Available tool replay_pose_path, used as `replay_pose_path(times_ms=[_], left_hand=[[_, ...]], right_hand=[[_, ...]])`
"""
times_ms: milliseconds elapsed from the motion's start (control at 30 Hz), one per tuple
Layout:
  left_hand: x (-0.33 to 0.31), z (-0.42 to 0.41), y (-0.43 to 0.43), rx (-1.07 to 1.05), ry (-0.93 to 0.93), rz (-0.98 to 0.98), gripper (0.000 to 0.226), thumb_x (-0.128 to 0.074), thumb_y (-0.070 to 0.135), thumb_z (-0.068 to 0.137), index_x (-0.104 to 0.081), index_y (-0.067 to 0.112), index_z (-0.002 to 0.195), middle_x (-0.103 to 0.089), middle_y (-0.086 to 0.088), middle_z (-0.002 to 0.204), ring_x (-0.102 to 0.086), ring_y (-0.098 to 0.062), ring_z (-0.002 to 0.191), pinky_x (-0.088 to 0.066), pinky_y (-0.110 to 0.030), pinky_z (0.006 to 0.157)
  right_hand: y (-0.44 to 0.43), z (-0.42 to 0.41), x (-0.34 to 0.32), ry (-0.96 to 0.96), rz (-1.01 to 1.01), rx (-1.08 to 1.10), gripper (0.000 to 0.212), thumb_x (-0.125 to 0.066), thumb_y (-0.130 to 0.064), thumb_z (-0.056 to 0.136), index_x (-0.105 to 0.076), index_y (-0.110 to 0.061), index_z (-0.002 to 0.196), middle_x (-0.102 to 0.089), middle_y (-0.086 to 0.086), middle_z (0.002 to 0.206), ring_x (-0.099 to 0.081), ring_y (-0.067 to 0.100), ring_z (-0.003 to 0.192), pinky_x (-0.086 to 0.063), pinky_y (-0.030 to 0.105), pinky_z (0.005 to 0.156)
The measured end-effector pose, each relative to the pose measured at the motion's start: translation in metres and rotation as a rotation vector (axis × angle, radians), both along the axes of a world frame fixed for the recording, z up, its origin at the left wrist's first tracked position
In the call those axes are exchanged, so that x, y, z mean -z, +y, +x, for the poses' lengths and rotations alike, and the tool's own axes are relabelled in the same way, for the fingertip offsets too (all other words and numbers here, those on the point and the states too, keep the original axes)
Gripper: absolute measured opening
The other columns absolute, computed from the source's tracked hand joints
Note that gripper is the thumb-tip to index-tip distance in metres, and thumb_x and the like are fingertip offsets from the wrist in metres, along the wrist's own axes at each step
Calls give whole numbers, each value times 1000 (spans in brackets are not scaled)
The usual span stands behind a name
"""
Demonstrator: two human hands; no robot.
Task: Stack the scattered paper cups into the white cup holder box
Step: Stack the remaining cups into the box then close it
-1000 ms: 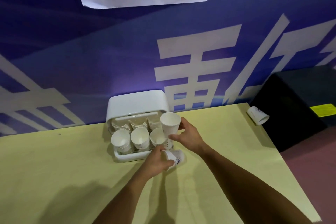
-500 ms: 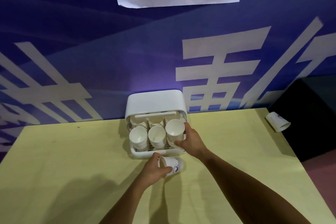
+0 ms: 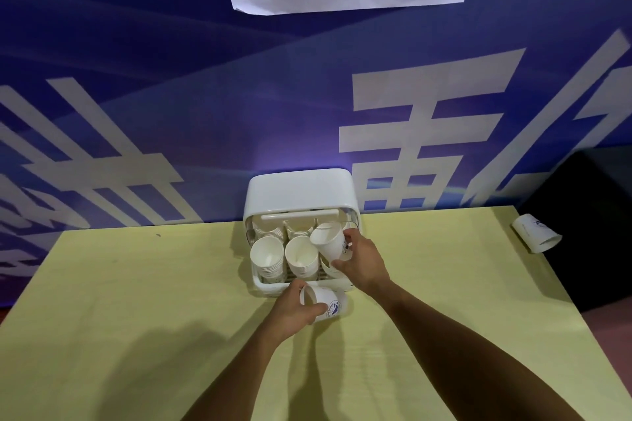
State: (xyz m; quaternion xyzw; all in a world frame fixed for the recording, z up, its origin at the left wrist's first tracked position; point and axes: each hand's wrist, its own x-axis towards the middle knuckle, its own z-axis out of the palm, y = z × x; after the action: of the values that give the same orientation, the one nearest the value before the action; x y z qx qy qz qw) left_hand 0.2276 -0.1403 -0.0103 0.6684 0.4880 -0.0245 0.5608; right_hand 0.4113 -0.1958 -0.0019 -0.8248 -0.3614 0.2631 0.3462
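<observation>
Pale yellow tabletop (image 3: 136, 301), blue banner wall (image 3: 171, 96) behind: from my remote seat I watch the right hand (image 3: 362, 263) pinch a tilted cup (image 3: 330, 243) of plain white paper over the front right slot of the white cup holder box (image 3: 301, 191), a smooth, round-cornered plastic case. Nested cup stacks (image 3: 267, 258) fill the slots alongside. The left hand (image 3: 294, 309) grips a second cup (image 3: 326, 304), logo-printed, sideways just before the box. A third cup (image 3: 535, 237) lies at the table's far right edge.

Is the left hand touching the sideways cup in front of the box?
Touching. Head view: the left hand grips the sideways cup near its rim.
</observation>
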Motion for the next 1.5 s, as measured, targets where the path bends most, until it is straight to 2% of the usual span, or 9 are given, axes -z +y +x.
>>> replay_pose_path(times_ms=[167, 333, 500, 667, 767, 867, 967, 1200, 1500], left_hand=[[-1, 5, 1, 5, 3, 17, 62, -75, 36, 66, -53, 22, 122, -65, -1, 114, -66, -16, 100, -58, -35, 78], [0, 11, 3, 25, 35, 52, 46, -74, 21, 84, -50, 17, 123, -63, -2, 111, -59, -6, 81, -47, -10, 57], [-1, 19, 0, 3, 47, 33, 48, -73, 29, 83, -48, 19, 124, -61, -2, 114, -60, -11, 93, -45, -19, 62], [1, 35, -4, -71, -10, -47, 52, -75, 41, 77, -52, 20, 119, -66, 0, 113, -65, -14, 98, -52, -29, 67], [-3, 48, -8, -86, -33, -57, 35, -75, 41, 72, -64, 22, 100, -73, -4, 99, -71, -22, 95, -57, -45, 83], [-6, 56, -12, -94, -69, -84, 25, -74, 37, 80, -61, 24, 96, -72, -1, 99, -69, -19, 95, -56, -41, 86], [-7, 58, -14, -60, -111, -114, 46, -75, 49, 72, -61, 24, 108, -71, 4, 105, -69, -14, 97, -57, -39, 88], [-6, 38, -8, -67, -103, -135, 66, -74, 62, 65, -56, 22, 114, -67, -4, 113, -66, -19, 99, -56, -33, 83], [1, 24, -3, 8, -67, -105, 40, -78, 44, 79, -59, 28, 111, -64, 1, 114, -63, -12, 103, -49, -30, 86]], right_hand=[[1, 0, 1, 13, 40, -14, 67, -82, -23, 75, -46, -25, 131, -65, -2, 124, -61, 22, 110, -53, 34, 90], [-12, 5, 1, -19, 75, 4, 70, -86, -28, 73, -51, -22, 133, -62, -1, 128, -59, 21, 113, -52, 35, 94], [-32, 15, 2, -25, 58, -11, 63, -79, -19, 78, -50, -17, 134, -60, 1, 128, -58, 17, 113, -50, 30, 92], [-55, 17, 12, 55, -13, -108, 62, -80, -28, 72, -53, -30, 127, -64, -14, 114, -60, 5, 102, -51, 26, 90], [-70, 15, 15, 68, -61, -228, 67, -81, -34, 70, -56, -29, 132, -65, -11, 121, -61, 5, 107, -48, 24, 98], [-79, 15, 15, -32, -43, -321, 68, -83, -37, 72, -58, -22, 133, -62, -8, 128, -58, 10, 112, -43, 16, 92], [-83, 15, 13, -80, -17, -324, 62, -81, -40, 72, -60, -23, 128, -64, -7, 123, -59, 12, 106, -47, 24, 88], [-84, 34, 1, 45, -7, -59, 53, -79, -39, 70, -57, -25, 116, -65, -8, 108, -62, 11, 96, -54, 30, 84], [-37, 20, -15, 179, 117, 27, 65, -84, -38, 69, -53, -29, 125, -64, -15, 113, -59, 3, 105, -49, 24, 86]])
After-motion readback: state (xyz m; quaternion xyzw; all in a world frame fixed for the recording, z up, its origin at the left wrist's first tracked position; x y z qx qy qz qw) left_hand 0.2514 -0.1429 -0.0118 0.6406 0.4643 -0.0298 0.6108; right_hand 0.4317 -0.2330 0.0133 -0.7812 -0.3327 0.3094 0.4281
